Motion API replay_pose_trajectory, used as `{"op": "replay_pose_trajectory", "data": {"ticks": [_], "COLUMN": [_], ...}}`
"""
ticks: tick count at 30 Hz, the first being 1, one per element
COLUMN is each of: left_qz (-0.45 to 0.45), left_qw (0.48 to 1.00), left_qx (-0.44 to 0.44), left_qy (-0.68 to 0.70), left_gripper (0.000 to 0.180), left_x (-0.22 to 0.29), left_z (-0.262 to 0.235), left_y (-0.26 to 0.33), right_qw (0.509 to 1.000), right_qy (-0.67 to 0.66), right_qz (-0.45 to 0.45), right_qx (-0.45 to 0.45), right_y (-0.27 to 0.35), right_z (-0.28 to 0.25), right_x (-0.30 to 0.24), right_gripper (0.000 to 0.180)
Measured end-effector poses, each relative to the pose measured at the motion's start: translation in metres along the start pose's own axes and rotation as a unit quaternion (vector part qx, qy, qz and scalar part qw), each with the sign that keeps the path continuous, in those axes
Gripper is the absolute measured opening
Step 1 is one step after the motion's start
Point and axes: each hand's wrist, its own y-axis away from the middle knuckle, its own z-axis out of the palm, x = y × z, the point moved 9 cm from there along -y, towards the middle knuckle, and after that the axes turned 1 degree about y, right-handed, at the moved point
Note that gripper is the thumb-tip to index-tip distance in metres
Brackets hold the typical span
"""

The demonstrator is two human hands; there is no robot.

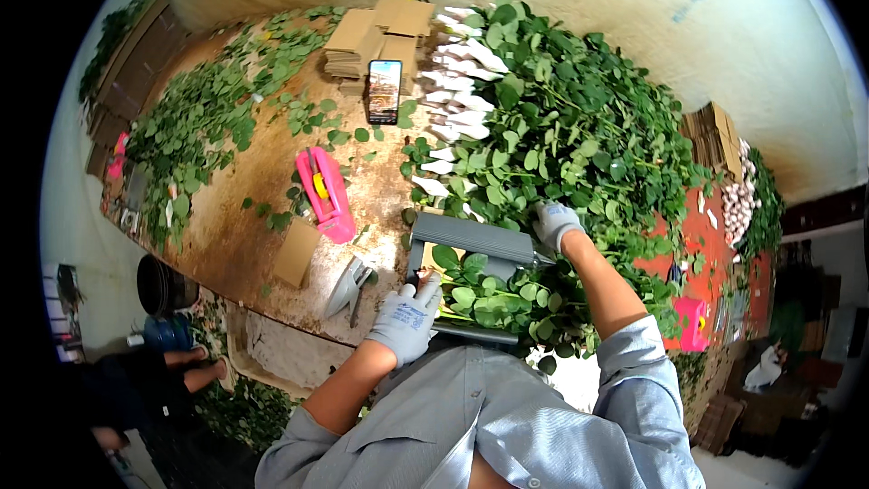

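Out left of the fingers on the counter, a pink stapler and a grey hand tool lie parked within easy reach. The left hand has its gloved fingers curled down on the leafy stems lying across the grey tray, pinning them. The right hand clamps the bunch's far side, steadying it.

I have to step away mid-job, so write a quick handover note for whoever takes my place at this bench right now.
Left hand: gloved, resting on the near end of the leafy stems.
Right hand: gloved, on the far right end of the grey metal frame.
The stems lie across the frame. A large pile of stems is beyond, and a pink tool is to the left.
Done: one bunch laid in. Left: the pile.
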Motion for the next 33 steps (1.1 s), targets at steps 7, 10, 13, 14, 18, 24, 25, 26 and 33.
{"op": "replay_pose_trajectory", "data": {"ticks": [7, 10, 13, 14, 18, 24, 25, 26, 33], "left_qz": [-0.003, 0.007, 0.005, 0.004, 0.004, 0.012, 0.007, 0.010, 0.009], "left_qw": [1.000, 1.000, 1.000, 1.000, 1.000, 0.999, 0.999, 0.999, 0.999], "left_qx": [0.004, 0.018, 0.017, 0.019, 0.018, 0.033, 0.035, 0.035, 0.035], "left_qy": [0.010, -0.003, -0.014, -0.017, -0.018, -0.020, -0.020, -0.020, -0.033], "left_gripper": [0.065, 0.065, 0.065, 0.065, 0.064, 0.065, 0.065, 0.065, 0.065], "left_x": [0.003, 0.004, 0.004, 0.003, 0.001, 0.004, 0.002, 0.003, 0.002], "left_z": [-0.004, -0.007, -0.004, -0.004, -0.003, -0.001, -0.001, 0.000, 0.002], "left_y": [0.001, 0.000, -0.001, 0.000, 0.002, 0.001, 0.003, 0.001, 0.001], "right_qw": [0.995, 0.991, 0.999, 0.999, 0.999, 0.947, 0.936, 0.923, 0.921], "right_qy": [0.094, 0.017, -0.011, 0.005, 0.039, 0.170, 0.167, 0.164, 0.051], "right_qz": [-0.027, -0.092, -0.044, -0.036, -0.014, -0.026, -0.033, -0.034, -0.111], "right_qx": [0.022, 0.094, -0.006, -0.017, -0.029, 0.272, 0.309, 0.346, 0.370], "right_y": [0.010, 0.014, 0.008, 0.009, 0.015, 0.056, 0.073, 0.088, 0.186], "right_z": [-0.020, -0.012, 0.007, 0.008, -0.006, -0.108, -0.133, -0.151, -0.174], "right_x": [-0.007, -0.008, -0.006, -0.010, -0.018, -0.016, -0.023, -0.023, -0.041], "right_gripper": [0.033, 0.039, 0.045, 0.045, 0.039, 0.021, 0.021, 0.022, 0.026]}}
